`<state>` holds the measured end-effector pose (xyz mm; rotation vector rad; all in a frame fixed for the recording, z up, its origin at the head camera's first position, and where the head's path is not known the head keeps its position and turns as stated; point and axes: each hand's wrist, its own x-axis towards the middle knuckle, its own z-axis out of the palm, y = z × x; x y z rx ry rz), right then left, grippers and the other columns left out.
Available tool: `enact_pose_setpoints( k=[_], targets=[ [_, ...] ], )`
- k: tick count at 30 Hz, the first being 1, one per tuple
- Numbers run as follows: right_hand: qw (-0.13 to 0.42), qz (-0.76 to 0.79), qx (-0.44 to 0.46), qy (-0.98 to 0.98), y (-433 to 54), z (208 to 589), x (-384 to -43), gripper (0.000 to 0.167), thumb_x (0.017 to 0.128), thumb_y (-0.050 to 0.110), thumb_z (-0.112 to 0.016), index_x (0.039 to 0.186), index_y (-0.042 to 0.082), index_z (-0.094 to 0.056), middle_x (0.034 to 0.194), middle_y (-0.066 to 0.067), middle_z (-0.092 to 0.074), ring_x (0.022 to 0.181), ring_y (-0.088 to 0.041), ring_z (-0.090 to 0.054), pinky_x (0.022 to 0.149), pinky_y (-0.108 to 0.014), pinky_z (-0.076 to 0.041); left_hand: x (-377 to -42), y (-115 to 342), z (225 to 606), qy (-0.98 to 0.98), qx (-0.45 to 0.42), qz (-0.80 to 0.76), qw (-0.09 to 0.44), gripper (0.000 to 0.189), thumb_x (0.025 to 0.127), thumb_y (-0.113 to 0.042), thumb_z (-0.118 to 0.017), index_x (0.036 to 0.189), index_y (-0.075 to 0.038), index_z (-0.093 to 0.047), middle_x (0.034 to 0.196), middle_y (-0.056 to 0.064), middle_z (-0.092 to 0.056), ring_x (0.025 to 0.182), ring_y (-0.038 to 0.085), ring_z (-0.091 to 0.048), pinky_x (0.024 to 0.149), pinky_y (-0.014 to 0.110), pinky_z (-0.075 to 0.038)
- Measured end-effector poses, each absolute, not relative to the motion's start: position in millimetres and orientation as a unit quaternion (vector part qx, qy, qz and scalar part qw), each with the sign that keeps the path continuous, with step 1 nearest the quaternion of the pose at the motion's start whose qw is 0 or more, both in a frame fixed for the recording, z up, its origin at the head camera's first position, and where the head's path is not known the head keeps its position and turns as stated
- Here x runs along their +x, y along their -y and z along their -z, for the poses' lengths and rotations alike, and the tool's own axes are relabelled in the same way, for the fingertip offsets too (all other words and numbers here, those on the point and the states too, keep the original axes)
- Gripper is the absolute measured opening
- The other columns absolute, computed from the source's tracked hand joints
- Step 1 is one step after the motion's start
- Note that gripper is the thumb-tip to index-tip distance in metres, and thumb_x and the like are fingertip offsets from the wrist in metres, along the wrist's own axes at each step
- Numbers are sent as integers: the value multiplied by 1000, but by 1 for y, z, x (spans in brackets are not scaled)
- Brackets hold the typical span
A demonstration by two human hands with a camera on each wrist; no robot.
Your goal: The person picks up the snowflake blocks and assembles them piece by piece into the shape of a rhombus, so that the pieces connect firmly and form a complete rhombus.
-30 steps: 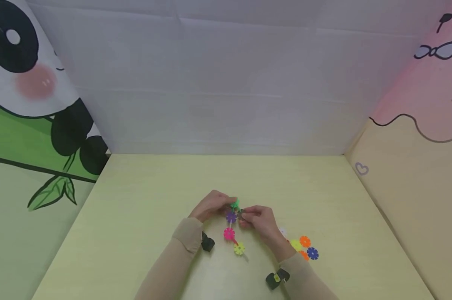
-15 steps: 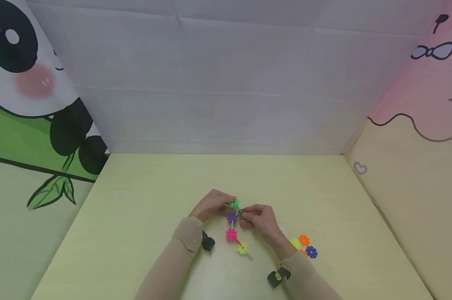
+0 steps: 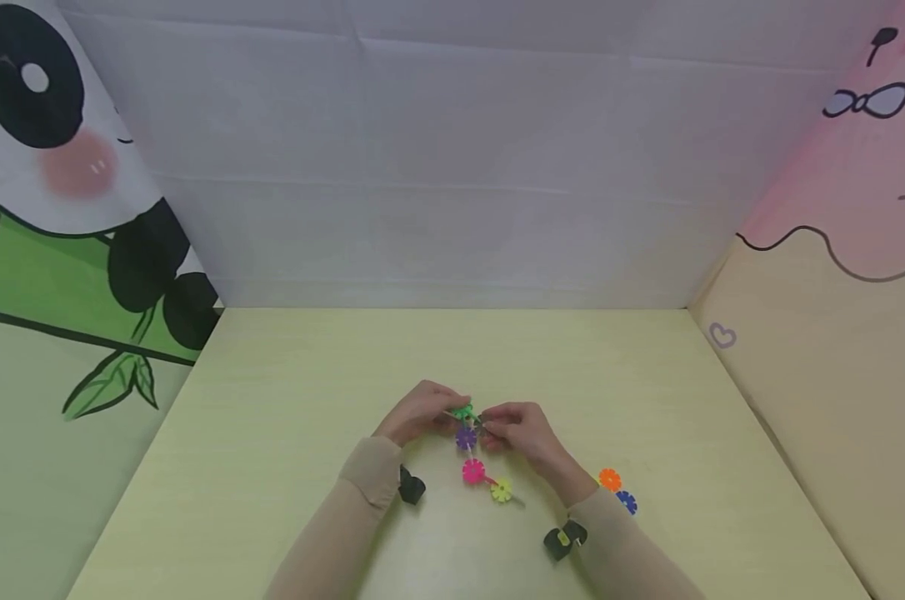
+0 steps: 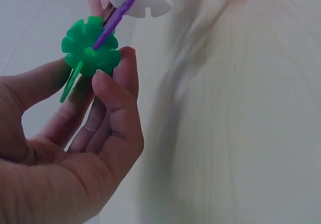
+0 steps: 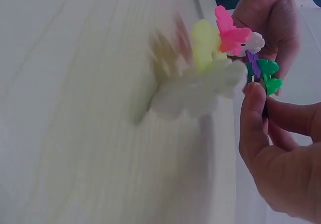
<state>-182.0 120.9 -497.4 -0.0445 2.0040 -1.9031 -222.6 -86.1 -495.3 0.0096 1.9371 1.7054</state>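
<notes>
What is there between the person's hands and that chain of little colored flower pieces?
Nothing visible. The left hand pinches the green piece at the chain's top, and the right hand grips it from the other side. Its pink and yellow pieces hang free below, above the table.

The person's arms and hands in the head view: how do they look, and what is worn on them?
Both forearms are covered by close-fitting beige sleeves that end at the wrists; the left hand and right hand are bare, with no gloves or rings visible. A small black device sits under the left wrist, and another black device with a yellow mark under the right wrist.
</notes>
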Motion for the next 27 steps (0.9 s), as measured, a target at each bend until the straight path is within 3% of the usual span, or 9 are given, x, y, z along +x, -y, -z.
enact_pose_setpoints(
  k=[8,19,27],
  targets=[
    [205,655,-36,-727,-118,500,-194,26,90,-8,-56,115,-12,-61,100,-19,-67,81,-27,-67,74,-38,-54,-223,94,491,-737,25,-610,290,22,88,-23,-69,90,-1,-73,84,9,-69,73,22,-64,75,41,-51],
    [215,590,-86,-773,-110,493,-206,12,88,0,-66,99,-5,-67,84,-14,-69,75,-31,-67,67,-39,-54,-224,106,489,-735,52,-583,342,27,86,-28,-71,94,-2,-73,87,9,-68,69,14,-59,69,39,-52],
    [218,541,-122,-803,-107,490,-213,8,88,2,-66,94,1,-71,79,-9,-68,70,-24,-67,62,-35,-55,-216,105,484,-751,74,-567,331,21,86,-24,-70,93,-5,-75,88,6,-69,70,15,-57,65,36,-51]
  ],
)
